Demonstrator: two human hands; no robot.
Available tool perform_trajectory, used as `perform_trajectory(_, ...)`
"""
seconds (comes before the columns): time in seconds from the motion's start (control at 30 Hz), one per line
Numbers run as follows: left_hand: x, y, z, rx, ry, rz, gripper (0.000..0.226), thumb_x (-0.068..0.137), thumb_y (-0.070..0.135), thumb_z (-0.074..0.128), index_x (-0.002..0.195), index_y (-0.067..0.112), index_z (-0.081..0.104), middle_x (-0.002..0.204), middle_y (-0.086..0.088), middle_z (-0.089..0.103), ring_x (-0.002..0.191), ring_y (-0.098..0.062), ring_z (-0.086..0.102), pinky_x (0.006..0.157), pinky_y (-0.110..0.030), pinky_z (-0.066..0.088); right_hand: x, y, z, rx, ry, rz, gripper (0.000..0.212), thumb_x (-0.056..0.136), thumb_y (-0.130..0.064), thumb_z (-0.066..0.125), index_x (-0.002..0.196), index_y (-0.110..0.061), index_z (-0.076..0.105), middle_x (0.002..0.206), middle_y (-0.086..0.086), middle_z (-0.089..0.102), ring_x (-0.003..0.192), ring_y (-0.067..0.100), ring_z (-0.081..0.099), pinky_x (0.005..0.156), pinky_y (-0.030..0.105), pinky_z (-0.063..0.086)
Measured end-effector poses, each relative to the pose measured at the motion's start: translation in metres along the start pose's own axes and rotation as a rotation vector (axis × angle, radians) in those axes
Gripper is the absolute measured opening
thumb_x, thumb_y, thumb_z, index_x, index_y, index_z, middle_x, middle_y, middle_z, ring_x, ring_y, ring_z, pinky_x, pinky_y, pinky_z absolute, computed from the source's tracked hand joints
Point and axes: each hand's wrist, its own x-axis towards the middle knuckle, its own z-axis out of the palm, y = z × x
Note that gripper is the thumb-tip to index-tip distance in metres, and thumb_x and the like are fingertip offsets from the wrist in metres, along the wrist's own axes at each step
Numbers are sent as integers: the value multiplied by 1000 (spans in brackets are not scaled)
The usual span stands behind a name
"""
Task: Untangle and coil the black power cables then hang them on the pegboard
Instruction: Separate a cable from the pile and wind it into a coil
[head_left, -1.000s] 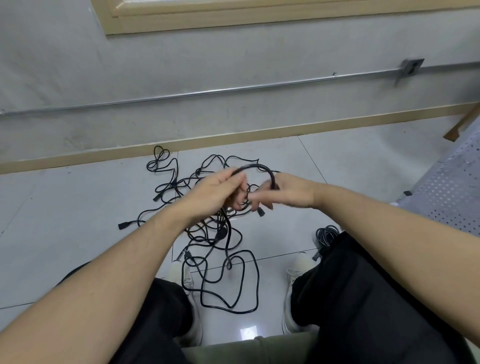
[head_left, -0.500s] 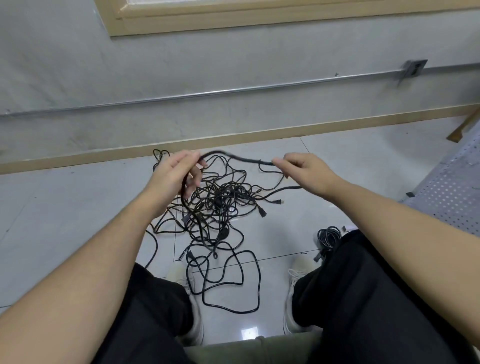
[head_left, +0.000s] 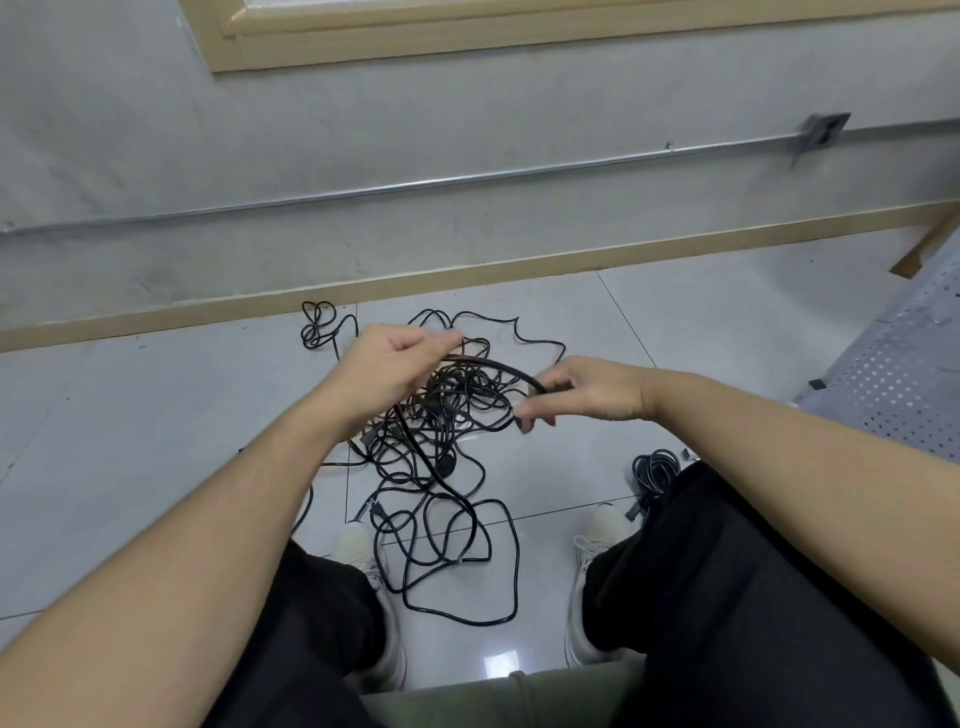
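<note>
Half a second on, my hands have closed the gap: the straight run I had stretched between them now bows into an arc, and the view has dipped a little toward the floor (head_left: 156, 415).

Largest first: the grey wall fills the upper frame, a metal conduit (head_left: 467, 182) crossing it, a perforated panel (head_left: 904, 374) at the right edge; I cannot tell whether that is the pegboard. Below, the tangle (head_left: 441, 467) of black cables sprawls over the tiles at centre, from the skirting down between my shoes. A small bundle (head_left: 655, 469) lies apart at lower right, beside my right knee.

My left hand (head_left: 384, 374), left of centre, has its fingers curled round the cable (head_left: 498, 367); from there a strand drops into the pile. My right hand (head_left: 592, 389), right of centre, pinches the arc's other end, with what may be a plug at the fingertips.

My reading: that arc is the start of a first loop, so coiling has begun while most of the heap is unsorted. Nothing is hung yet.
</note>
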Motion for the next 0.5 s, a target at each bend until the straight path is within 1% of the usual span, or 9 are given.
perform_trajectory(0.03, -1, -2, -3, -68, 6, -5, 61, 71, 76, 71, 51, 25, 44, 50, 7, 34, 47, -13, 26, 44, -36, 37, 2, 5, -1, -34, -3, 10, 55, 74, -79, 67, 85, -25, 71, 101, 7, 75, 103, 20, 66, 104, 44, 45)
perform_trajectory(0.1, -2, -6, -6, -196, 10, -5, 60, 67, 69, 79, 46, 26, 43, 47, 11, 31, 45, -10, 22, 41, -25, 29, 5, 11, -5, -71, 57, -20, 36, 86, -60, 69, 84, -25, 62, 105, 0, 74, 114, 15, 62, 110, 38, 42)
perform_trajectory(0.13, -2, -7, -8, -251, 20, -3, 57, 68, 61, 79, 44, 26, 42, 46, 12, 29, 44, -9, 21, 42, -20, 26, 6, 13, -7, -101, 102, -28, 28, 92, -51, 68, 86, -25, 60, 106, -3, 71, 112, 14, 61, 108, 31, 42)
perform_trajectory(0.2, 0, -10, -15, -337, 43, 11, 56, 72, 56, 78, 44, 27, 39, 46, 13, 27, 43, -8, 20, 43, -19, 23, 6, 16, -11, -148, 165, 7, 22, 97, -47, 63, 86, -28, 62, 101, -5, 69, 100, 13, 60, 93, 18, 45)
perform_trajectory(0.23, 0, -12, -19, -354, 46, 20, 57, 73, 56, 79, 45, 27, 38, 47, 13, 27, 44, -8, 19, 44, -19, 22, 7, 18, -12, -147, 193, 24, 25, 97, -50, 61, 85, -28, 63, 95, -4, 69, 93, 14, 60, 86, 20, 46)
perform_trajectory(0.3, 0, -16, -29, -272, 75, 4, 56, 78, 56, 74, 46, 26, 40, 46, 12, 29, 44, -9, 20, 44, -20, 21, 7, 21, -15, -94, 286, 29, 35, 97, -54, 59, 85, -22, 68, 79, 2, 63, 75, 13, 56, 76, 31, 47)
perform_trajectory(0.37, -1, -20, -38, -72, 127, -70, 51, 88, 52, 69, 52, 22, 48, 45, 8, 37, 43, -10, 25, 43, -21, 22, 3, 17, -18, -15, 417, 4, 39, 98, -52, 59, 83, -17, 70, 67, 0, 48, 62, 12, 43, 64, 31, 39)
perform_trajectory(0.43, -2, -25, -42, 78, 104, -165, 42, 99, 47, 61, 70, 16, 60, 52, 3, 55, 45, -11, 34, 44, -21, 27, -3, 10, -21, 12, 528, -27, 42, 96, -52, 61, 81, -15, 71, 59, -5, 40, 56, 13, 37, 56, 26, 33)
perform_trajectory(0.5, -4, -27, -40, 129, 25, -224, 34, 103, 47, 52, 91, 18, 64, 68, -2, 68, 51, -14, 45, 46, -22, 35, -7, 0, -22, -96, 545, -53, 47, 96, -55, 60, 78, -12, 67, 50, -8, 39, 50, 10, 35, 50, 23, 32)
